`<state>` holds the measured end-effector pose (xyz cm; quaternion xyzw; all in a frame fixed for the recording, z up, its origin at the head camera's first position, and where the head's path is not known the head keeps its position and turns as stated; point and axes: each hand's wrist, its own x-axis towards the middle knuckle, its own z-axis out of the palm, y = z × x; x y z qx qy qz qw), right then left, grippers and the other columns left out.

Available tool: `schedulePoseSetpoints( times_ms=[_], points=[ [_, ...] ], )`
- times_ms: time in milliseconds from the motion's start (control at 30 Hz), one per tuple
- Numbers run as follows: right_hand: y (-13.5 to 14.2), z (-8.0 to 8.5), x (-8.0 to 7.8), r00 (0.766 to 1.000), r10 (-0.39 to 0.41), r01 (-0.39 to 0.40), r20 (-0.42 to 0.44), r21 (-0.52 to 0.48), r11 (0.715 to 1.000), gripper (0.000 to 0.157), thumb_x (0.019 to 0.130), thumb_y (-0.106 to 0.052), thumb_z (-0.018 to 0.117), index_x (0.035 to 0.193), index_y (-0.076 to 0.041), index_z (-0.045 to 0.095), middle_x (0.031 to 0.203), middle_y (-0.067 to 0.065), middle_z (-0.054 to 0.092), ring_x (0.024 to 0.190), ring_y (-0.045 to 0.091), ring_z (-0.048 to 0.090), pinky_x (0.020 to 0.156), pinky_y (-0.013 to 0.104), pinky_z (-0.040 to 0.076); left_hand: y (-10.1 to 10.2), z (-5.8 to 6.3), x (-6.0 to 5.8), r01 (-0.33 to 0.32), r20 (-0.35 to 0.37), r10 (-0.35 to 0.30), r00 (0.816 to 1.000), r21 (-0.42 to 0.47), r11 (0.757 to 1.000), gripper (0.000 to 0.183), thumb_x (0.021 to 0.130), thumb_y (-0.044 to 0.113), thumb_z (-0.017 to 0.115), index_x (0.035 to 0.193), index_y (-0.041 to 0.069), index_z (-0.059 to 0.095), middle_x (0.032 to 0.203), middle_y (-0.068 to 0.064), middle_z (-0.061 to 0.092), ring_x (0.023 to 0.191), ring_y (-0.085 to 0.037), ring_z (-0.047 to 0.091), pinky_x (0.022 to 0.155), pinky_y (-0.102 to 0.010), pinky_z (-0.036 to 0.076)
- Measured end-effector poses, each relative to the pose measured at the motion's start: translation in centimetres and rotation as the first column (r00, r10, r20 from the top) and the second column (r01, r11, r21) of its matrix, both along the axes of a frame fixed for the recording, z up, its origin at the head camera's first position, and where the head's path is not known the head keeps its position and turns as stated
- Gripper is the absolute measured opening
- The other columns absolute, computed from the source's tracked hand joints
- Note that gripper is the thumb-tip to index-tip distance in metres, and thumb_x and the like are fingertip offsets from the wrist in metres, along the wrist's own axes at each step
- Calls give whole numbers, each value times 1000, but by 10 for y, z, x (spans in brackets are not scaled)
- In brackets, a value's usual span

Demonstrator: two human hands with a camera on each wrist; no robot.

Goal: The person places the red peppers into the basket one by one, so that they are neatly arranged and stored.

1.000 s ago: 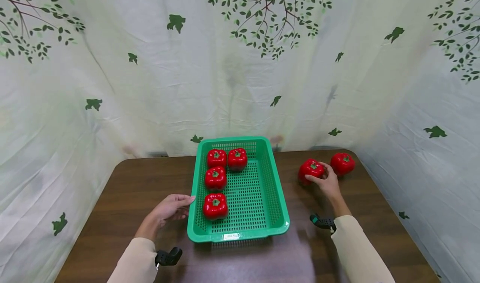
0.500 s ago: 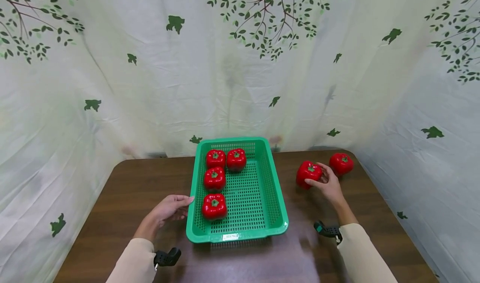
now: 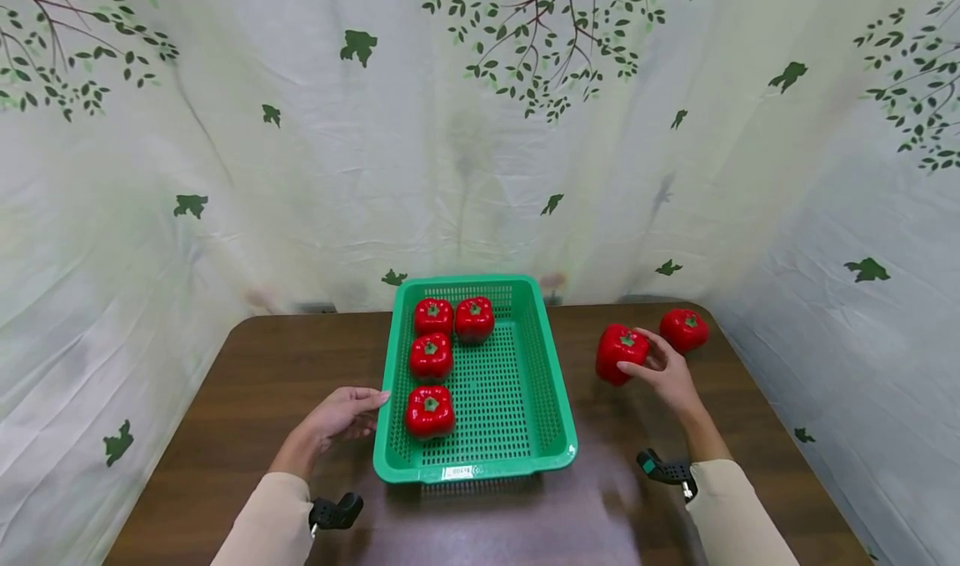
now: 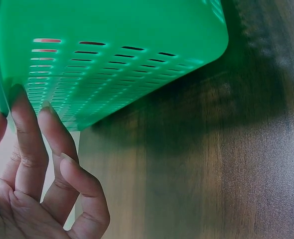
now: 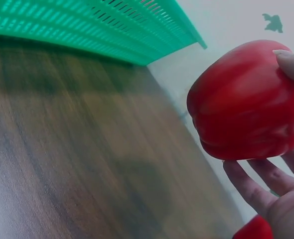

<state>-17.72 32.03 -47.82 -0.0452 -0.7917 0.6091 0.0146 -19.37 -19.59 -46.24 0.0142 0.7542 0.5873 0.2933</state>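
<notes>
A red bell pepper (image 3: 619, 353) with a green stem is gripped between the thumb and fingers of my right hand (image 3: 671, 378). In the right wrist view this pepper (image 5: 246, 104) hangs above the table, its shadow on the wood below. My left hand (image 3: 341, 416) pinches the left rim of a green perforated basket (image 3: 558, 383); in the left wrist view the index fingertip lies under the rim and the other fingers (image 4: 57, 132) curl near the basket wall. Inside the basket, several red bell peppers (image 3: 430, 413) sit toward its left side and back.
Another red bell pepper (image 3: 684, 330) rests at the table's back right corner, just beyond my right hand. The brown wooden table (image 3: 300, 349) ends at a white leaf-patterned curtain (image 3: 465, 174) behind and at both sides.
My right hand has lifted the gripped pepper off the table and shifted slightly toward me. The left hand and the basket stay where they were.
</notes>
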Motion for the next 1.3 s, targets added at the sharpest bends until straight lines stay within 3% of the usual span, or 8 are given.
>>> schedulePoseSetpoints(
  times_ms=[267, 967, 1300],
  points=[
    [-6, 8, 9, 1000, 23, -23, 6, -25, 999, 69, 90, -20, 69, 148, -7, 31, 145, 20, 37, 128, 38, 38, 87, 28, 49, 1, -1, -1, -3, 1, 3, 1000, -2, 1000, 44, 95, 36, 60, 111, -4, 66, 83, -1, 71, 74, -17, 63, 74, -34, 52],
    [-20, 33, 11, 989, 131, -133, -61, -24, 991, 64, 90, -14, 68, 146, -10, 37, 143, 17, 40, 119, 24, 48, 85, 27, 51, 2, -3, -6, -1, -1, 1, 1000, 4, 1000, 43, 95, 37, 60, 112, -3, 66, 87, -3, 72, 77, -18, 64, 74, -33, 52],
    [-41, 46, 4, 956, 240, -249, -168, -37, 968, 61, 89, -6, 66, 144, -5, 40, 133, 6, 50, 112, 15, 55, 84, 29, 52, 0, -3, -2, -12, 0, 12, 1000, -10, 1000, 44, 95, 38, 60, 112, -3, 66, 87, -2, 71, 77, -18, 63, 76, -35, 52]
  ],
)
